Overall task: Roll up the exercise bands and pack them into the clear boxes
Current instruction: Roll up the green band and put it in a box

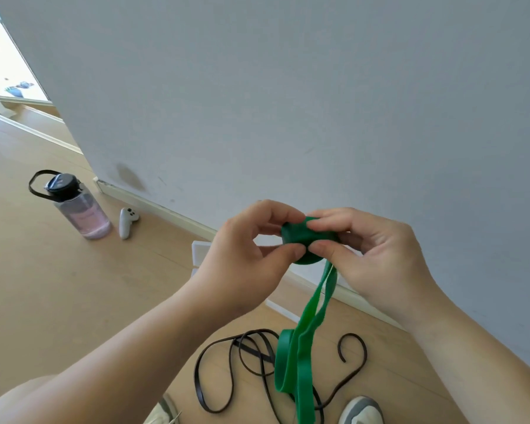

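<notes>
We've got the left hand (pixel 245 249) and right hand (pixel 377 255) both pinching the smooth green rubber exercise band (pixel 300 240), wound into a tight round coil. Below that coil its flat tail hangs over thin black rubber bands (pixel 227 362).

The wall (pixel 318 102) stood close behind the left hand (pixel 242 255) and right hand (pixel 377 255), blocking reach ahead. Bare floor (pixel 58 286) lay to the left, with a water bottle (pixel 80 209) and controller (pixel 126 223) near the wall. Below, the green band (pixel 300 347) hung over black band (pixel 257 353) loops between two shoes (pixel 361 411).
</notes>
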